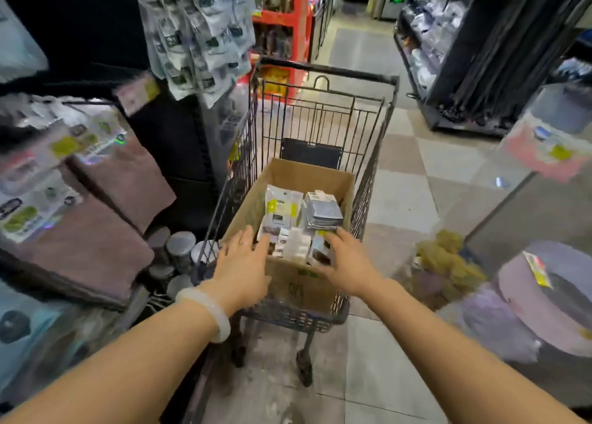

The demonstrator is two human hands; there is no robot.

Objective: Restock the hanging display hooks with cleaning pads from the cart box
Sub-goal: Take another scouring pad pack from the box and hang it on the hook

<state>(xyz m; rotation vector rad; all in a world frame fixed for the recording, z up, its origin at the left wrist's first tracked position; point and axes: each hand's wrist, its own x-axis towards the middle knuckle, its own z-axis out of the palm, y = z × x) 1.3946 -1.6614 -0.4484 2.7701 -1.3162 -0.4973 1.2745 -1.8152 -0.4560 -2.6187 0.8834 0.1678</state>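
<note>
The setting is a shop aisle with a tiled floor running toward the upper centre of the frame. At the left edge, folded brown cloths hang on a display. At the upper left of centre, a hanging display already carries a dense cluster of packets; the hooks themselves cannot be made out. At centre stands a wire cart holding an open cardboard box. The cleaning pads lie inside it in several stacks.

The left hand reaches over the near left rim of the box, fingers spread wide, holding nothing. The right hand has its fingers on a packet at the near right of the box; a closed grip cannot be confirmed.

Judgement: the pick-up step is in hand. The box remains well stocked, so most of the restocking is left.

At the right, dark shelving lines the aisle.
</note>
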